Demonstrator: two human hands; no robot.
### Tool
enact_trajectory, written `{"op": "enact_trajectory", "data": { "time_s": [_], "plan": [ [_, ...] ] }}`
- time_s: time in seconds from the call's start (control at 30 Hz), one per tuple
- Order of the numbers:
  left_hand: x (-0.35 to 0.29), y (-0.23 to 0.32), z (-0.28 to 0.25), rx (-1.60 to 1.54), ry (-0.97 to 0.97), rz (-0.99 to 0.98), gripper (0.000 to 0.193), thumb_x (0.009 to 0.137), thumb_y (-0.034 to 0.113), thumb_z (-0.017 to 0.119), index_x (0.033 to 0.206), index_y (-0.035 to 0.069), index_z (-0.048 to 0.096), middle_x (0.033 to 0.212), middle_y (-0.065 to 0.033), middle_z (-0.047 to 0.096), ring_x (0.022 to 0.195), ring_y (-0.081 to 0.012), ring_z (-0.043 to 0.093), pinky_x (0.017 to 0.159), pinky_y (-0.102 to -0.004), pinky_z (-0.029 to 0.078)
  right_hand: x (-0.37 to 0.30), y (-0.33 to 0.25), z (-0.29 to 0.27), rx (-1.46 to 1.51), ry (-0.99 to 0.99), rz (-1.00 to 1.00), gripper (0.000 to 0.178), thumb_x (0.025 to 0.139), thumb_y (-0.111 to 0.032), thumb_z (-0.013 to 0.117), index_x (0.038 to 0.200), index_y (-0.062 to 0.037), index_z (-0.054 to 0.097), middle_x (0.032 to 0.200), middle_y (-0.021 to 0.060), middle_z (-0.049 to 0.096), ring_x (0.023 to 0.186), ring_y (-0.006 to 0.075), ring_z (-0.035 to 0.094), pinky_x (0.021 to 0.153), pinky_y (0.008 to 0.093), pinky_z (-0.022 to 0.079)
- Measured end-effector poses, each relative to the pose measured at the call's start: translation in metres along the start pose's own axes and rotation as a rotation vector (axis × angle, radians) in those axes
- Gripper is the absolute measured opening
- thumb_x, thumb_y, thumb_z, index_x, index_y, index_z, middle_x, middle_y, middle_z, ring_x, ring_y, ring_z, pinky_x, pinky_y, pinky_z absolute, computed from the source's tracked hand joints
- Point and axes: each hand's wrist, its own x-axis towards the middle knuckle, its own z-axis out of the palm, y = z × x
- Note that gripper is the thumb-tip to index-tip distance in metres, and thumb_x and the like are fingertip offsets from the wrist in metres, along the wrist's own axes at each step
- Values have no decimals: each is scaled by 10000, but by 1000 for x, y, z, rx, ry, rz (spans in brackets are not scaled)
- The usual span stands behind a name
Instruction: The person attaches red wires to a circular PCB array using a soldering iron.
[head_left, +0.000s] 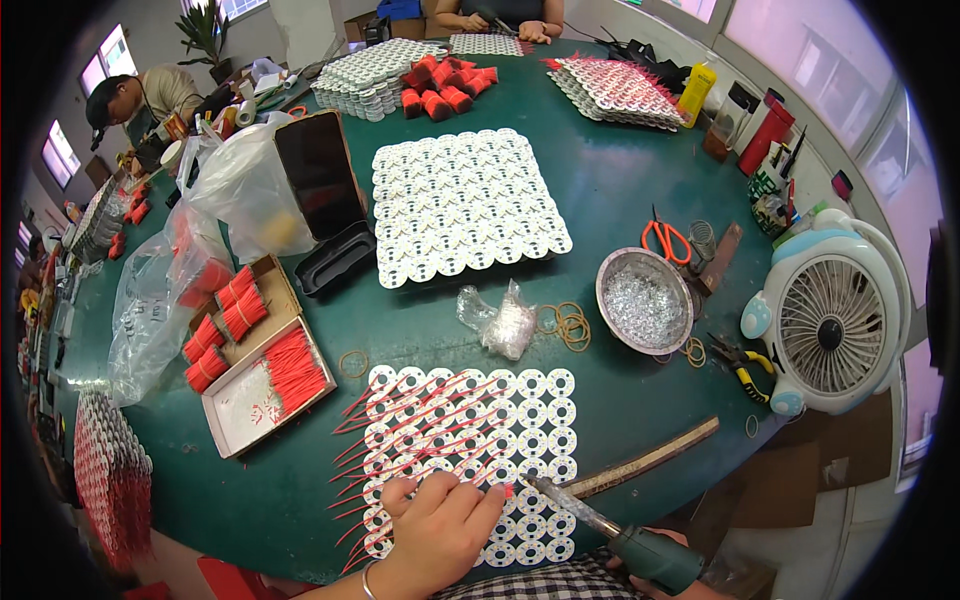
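Observation:
A panel of round white LED circuit boards (532,412) lies before me, with thin red wires (400,440) fanning leftward over its left and middle columns. My left hand (445,520) rests over the panel's lower middle, its fingers closed in a pinch on a small bunch of short red wires. At the lower right my right hand (668,537), partly hidden behind the handle, is closed around a soldering iron (655,560) with a dark green handle. The iron's metal tip points up and left, close to the pinched wires; whether it touches a board I cannot tell.
A cardboard box of red wire bundles (295,370) stands left, below a phone (318,175). Ahead are stacked panels (465,200), a plastic bag (505,325) and a metal bowl (645,300). Pliers (745,368), a wooden strip (645,458) and a fan (830,325) lie right. Two people sit beyond.

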Motion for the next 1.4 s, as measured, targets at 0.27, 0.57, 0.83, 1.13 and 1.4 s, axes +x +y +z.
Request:
{"op": "enact_trajectory", "data": {
  "time_s": [0.27, 0.57, 0.83, 1.13, 1.4],
  "plan": [
    [-6, -6, 10, -79, -6, -6, 132, 693, 162, 580, 807, 188, 639, 660, 62, 455, 747, -111, 475, 716, -377, 238, 10, -2, 14, 45, 36, 56, 433, 818, -250, 618, 1130, 31, 514, 923, 112, 623, 746, 186, 607, 643, 297, 504],
    [-4, -8, 10, -114, -40, -25, 152, 690, 147, 570, 817, 189, 642, 670, 62, 455, 753, -112, 469, 752, -383, 240, 28, -3, 29, 104, 78, 112, 440, 808, -248, 634, 1128, 29, 517, 913, 116, 627, 749, 185, 612, 653, 302, 508],
    [-4, -8, 10, -121, -60, -36, 155, 695, 144, 567, 826, 181, 642, 675, 57, 462, 760, -114, 475, 763, -385, 248, 17, 3, 32, 160, 115, 158, 446, 798, -247, 648, 1126, 28, 519, 904, 119, 630, 753, 185, 616, 662, 306, 512],
    [-2, -7, 7, -89, -28, -27, 142, 692, 148, 573, 815, 177, 638, 684, 62, 482, 751, -108, 485, 747, -373, 256, -18, 9, 14, 216, 151, 196, 453, 789, -245, 661, 1123, 27, 521, 894, 122, 633, 756, 184, 620, 670, 310, 515],
    [-20, -4, -3, -99, 24, 3, 134, 675, 160, 603, 803, 177, 635, 636, 71, 456, 691, -93, 482, 685, -351, 243, -15, 4, 11, 105, 31, 182, 469, 772, -282, 678, 1107, 7, 524, 945, 117, 617, 771, 186, 613, 696, 310, 503]
  ]
}}
